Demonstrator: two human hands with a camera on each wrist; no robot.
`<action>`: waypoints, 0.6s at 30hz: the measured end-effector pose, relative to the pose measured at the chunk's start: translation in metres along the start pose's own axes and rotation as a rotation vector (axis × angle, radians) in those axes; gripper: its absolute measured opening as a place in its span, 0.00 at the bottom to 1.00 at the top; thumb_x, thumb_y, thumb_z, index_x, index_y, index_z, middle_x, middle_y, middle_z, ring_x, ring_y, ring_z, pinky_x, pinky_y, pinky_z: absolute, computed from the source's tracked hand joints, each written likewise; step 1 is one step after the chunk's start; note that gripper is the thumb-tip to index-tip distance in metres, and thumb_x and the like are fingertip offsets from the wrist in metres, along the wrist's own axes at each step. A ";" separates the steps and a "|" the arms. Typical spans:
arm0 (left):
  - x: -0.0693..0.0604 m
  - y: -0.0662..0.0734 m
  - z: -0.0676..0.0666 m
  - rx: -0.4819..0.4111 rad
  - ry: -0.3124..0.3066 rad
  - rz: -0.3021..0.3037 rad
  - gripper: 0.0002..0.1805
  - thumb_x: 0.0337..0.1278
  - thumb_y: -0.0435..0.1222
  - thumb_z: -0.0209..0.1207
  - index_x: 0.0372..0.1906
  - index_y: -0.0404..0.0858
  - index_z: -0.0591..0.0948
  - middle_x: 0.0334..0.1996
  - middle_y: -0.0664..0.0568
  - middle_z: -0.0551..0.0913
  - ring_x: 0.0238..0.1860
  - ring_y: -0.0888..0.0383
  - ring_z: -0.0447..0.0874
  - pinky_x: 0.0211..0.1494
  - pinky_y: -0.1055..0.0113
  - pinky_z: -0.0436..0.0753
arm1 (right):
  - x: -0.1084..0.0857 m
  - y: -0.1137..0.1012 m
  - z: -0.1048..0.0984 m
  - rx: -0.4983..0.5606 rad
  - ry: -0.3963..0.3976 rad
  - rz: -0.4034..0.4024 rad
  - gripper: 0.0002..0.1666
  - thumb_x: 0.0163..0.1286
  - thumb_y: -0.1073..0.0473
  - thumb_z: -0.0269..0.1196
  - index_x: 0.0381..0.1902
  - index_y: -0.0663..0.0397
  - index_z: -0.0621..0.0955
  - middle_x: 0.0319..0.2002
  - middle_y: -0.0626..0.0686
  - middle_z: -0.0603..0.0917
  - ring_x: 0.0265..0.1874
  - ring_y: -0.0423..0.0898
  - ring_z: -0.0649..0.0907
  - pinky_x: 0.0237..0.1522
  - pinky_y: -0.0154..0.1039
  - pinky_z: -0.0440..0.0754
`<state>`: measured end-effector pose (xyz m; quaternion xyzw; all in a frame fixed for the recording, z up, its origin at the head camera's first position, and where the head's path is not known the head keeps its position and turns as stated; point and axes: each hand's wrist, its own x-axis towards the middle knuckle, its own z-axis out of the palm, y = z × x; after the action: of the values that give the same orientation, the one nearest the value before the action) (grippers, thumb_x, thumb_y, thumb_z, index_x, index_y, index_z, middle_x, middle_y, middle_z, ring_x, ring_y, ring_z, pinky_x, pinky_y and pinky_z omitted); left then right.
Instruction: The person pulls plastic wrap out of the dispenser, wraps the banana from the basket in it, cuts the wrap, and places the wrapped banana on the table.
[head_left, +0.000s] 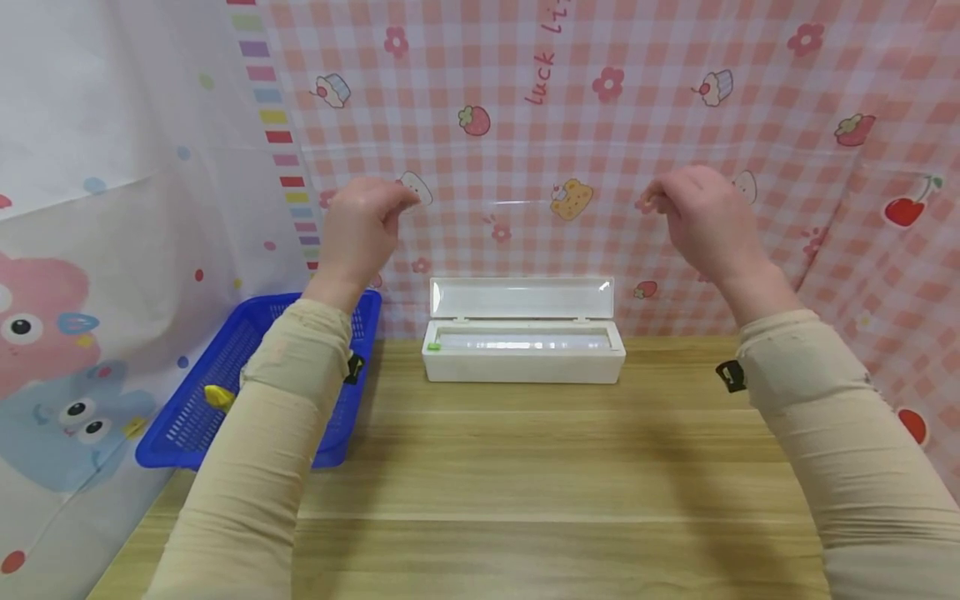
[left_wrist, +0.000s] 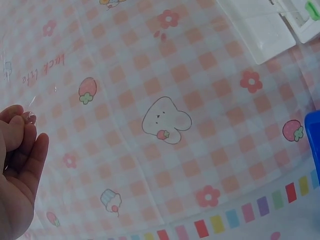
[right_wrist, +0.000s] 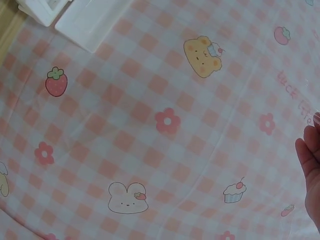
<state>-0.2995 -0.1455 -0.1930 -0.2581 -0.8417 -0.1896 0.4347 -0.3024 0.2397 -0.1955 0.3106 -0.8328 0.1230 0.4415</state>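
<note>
Wood-grain worktop (head_left: 525, 467): before you | clear film (head_left: 517, 202): you hold it aloft, seen above the worktop's far edge; likely feather-light, limp, clingy, easily torn, so take opposite corners and pull evenly | white box (head_left: 525, 369): open, at that far edge | left hand (head_left: 360, 223): pinching film | right hand (head_left: 708, 215): seemingly pinching film too

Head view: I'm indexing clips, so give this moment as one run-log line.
left hand: pinches clear film; right hand: pinches same film; white box: on table, lid up; blue basket: yellow object inside
</note>
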 end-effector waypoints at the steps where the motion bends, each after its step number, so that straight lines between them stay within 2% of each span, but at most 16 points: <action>1: 0.000 0.000 -0.001 -0.001 0.003 0.000 0.09 0.63 0.22 0.58 0.41 0.32 0.87 0.40 0.42 0.88 0.46 0.46 0.83 0.55 0.58 0.80 | 0.000 0.000 0.000 -0.004 0.002 -0.002 0.04 0.69 0.74 0.60 0.38 0.64 0.80 0.34 0.60 0.85 0.37 0.57 0.82 0.46 0.52 0.80; 10: 0.004 0.001 -0.005 -0.010 0.034 0.014 0.09 0.62 0.20 0.59 0.40 0.31 0.87 0.39 0.42 0.88 0.44 0.46 0.84 0.53 0.57 0.81 | 0.005 0.000 -0.003 -0.009 0.033 -0.022 0.03 0.69 0.73 0.61 0.36 0.63 0.79 0.31 0.60 0.84 0.35 0.57 0.81 0.45 0.51 0.79; 18: 0.006 0.002 -0.007 0.000 0.059 0.031 0.08 0.63 0.23 0.59 0.40 0.32 0.88 0.38 0.42 0.88 0.42 0.46 0.84 0.51 0.57 0.81 | 0.007 -0.001 -0.006 -0.032 0.060 -0.028 0.03 0.68 0.73 0.61 0.37 0.64 0.80 0.33 0.61 0.85 0.36 0.58 0.82 0.45 0.52 0.80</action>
<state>-0.2964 -0.1462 -0.1841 -0.2653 -0.8244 -0.1905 0.4623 -0.3010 0.2390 -0.1866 0.3112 -0.8166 0.1129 0.4729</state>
